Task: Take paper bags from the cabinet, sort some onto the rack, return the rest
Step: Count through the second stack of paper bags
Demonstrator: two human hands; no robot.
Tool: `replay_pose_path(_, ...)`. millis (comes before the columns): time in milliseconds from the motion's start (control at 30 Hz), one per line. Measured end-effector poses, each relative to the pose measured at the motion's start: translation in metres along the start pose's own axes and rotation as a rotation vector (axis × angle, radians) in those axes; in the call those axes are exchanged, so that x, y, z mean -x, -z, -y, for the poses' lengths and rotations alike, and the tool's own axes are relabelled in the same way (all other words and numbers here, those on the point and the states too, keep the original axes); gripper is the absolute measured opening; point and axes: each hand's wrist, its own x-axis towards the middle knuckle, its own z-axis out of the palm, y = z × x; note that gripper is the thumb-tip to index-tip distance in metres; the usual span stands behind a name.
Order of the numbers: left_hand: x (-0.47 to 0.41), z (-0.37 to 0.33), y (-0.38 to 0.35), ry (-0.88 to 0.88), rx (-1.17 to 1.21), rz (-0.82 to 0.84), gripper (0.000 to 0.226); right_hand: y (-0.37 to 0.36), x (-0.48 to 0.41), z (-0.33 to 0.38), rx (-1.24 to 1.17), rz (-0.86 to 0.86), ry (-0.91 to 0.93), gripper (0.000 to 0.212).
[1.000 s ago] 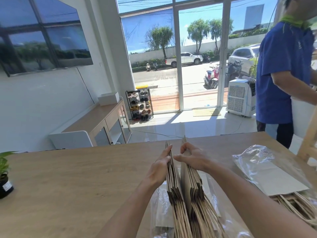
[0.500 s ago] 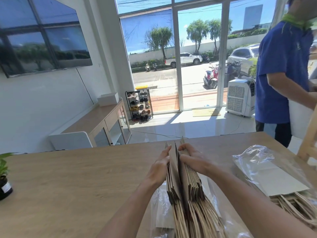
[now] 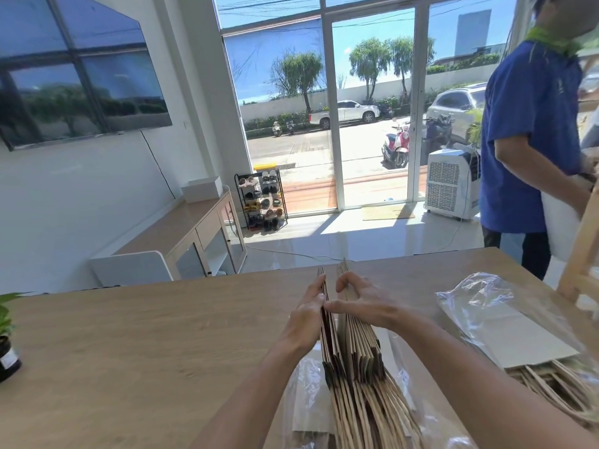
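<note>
Bags [image 3: 353,358] stand on edge at the near end of the bench [image 3: 129,351], on their opened plastic wrap [image 3: 304,387], handles toward us. Left grip [image 3: 306,315] lies flat on the stack's left face with fingers straight, grasping nothing we can see. Right grip [image 3: 363,303] has its index hooked over the top edges and its thumb in a gap, so it is grasping the right sheaf and the stack is split in two. Risks, our read: only the two grips prop the stack, so easing either side lets it fan out and slide on the slick wrap. The paper handles look tangled and could drag extra bags along, spoiling the count. Second pack [image 3: 518,338] lies flat to the right in plastic, cut off by the frame. Rack [image 3: 580,264], we think, is just a wooden sliver at the right edge, shelves unseen. Another person [image 3: 531,140] stands beyond. We can't tell which cabinet the bags go back to.
</note>
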Motion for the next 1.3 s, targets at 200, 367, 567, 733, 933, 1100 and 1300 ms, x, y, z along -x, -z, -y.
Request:
replay_pose_path(200, -0.001, -0.001, 0.002, -0.005, 0.006, -0.020, 0.047, 0.000, 0.001, -0.002, -0.038, 0.005, -0.015, 0.024)
replay_pose_path(367, -0.001, 0.004, 0.005, -0.002, 0.022, -0.046, 0.048, -0.003, 0.004, 0.001, -0.083, -0.034, -0.014, 0.040)
replay_pose_path(567, -0.001, 0.007, 0.006, 0.005, 0.035, -0.045, 0.051, -0.004, 0.003, 0.004, -0.105, -0.026, 0.003, 0.027)
replay_pose_path(733, 0.000, 0.007, 0.002, -0.003, 0.056, -0.031, 0.052, -0.001, 0.002, -0.001, -0.020, -0.011, -0.023, 0.034)
replay_pose_path(933, -0.002, 0.006, 0.000, -0.004, 0.071, -0.012, 0.064, -0.002, -0.003, 0.000, 0.025, -0.002, -0.018, 0.038)
replay_pose_path(1100, -0.002, 0.006, 0.002, 0.022, 0.110, -0.013, 0.056, -0.002, -0.002, 0.002, -0.034, 0.002, -0.037, 0.027)
replay_pose_path(1300, -0.004, 0.011, 0.006, 0.033, 0.103, -0.080, 0.044, 0.000, -0.001, 0.004, -0.084, 0.007, -0.025, 0.039)
